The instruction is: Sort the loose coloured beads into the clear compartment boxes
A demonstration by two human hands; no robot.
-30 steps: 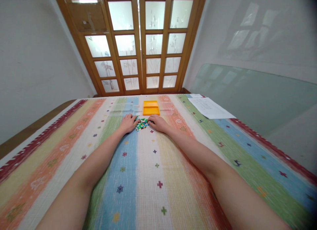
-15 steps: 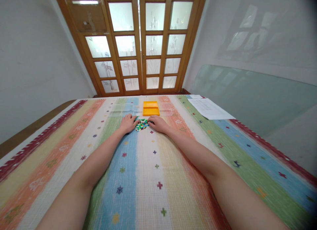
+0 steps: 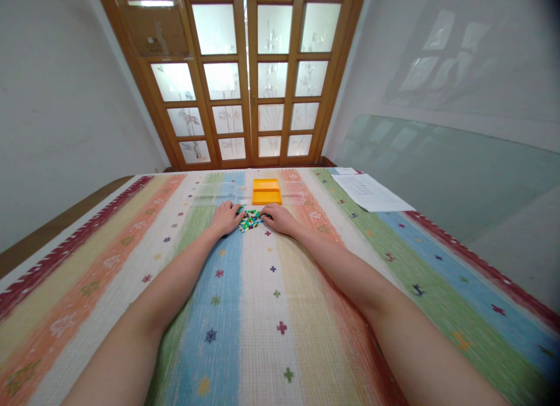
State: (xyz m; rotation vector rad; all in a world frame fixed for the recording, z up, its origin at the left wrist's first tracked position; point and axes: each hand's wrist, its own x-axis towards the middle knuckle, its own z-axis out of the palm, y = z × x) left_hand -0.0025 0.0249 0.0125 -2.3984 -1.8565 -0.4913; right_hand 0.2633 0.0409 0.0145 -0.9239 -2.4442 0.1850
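A small heap of tiny multicoloured beads or pieces (image 3: 251, 220), in green, blue, white, yellow and dark tones, lies on the striped tablecloth. My left hand (image 3: 226, 217) rests at the left edge of the heap, its fingers apart and lowered to the cloth. At the opposite edge, my right hand (image 3: 278, 217) touches the pieces with bent, parted fingers. Neither hand visibly holds anything, though some fingertips are too small to make out. Just beyond the heap stands a yellow-orange tray (image 3: 266, 204), divided into two sections.
Clear, see-through sheets or trays (image 3: 214, 194) lie on both sides of the yellow tray. White paper (image 3: 371, 192) with writing is at the back right. The striped tablecloth (image 3: 262, 347) covers the table. A glass panel (image 3: 437, 167) leans along the right wall; wooden doors (image 3: 249, 114) stand behind.
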